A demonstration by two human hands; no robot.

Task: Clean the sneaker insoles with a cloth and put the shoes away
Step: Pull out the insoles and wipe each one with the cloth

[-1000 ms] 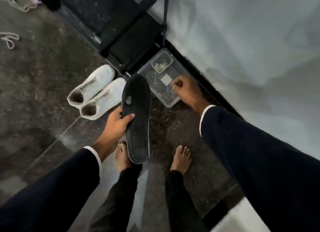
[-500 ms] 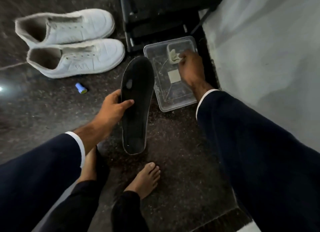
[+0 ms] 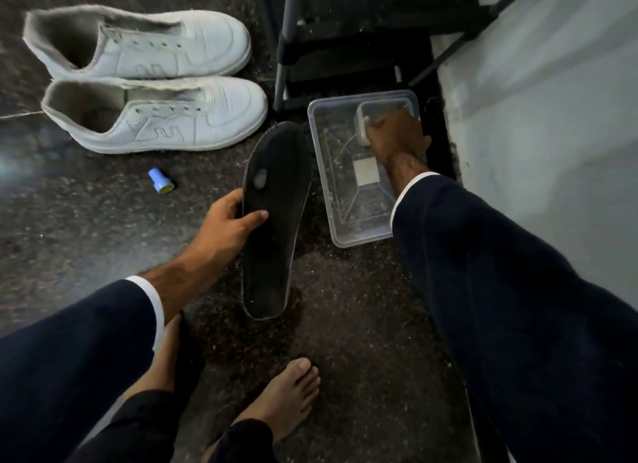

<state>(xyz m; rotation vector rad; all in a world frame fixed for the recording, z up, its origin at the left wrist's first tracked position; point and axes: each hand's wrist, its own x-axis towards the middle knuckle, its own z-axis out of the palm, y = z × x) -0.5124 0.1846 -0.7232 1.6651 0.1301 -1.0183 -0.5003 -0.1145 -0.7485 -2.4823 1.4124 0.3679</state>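
Two hands working | left hand [image 3: 224,224] gripping insole [image 3: 274,221] for wiping | right hand [image 3: 397,131] closing on cloth [image 3: 362,126] in tub [image 3: 345,235]

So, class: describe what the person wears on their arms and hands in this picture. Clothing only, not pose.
Both arms wear dark navy sleeves with a narrow white cuff showing at each wrist. The left hand and right hand are bare: no gloves, and no rings or watch can be seen.
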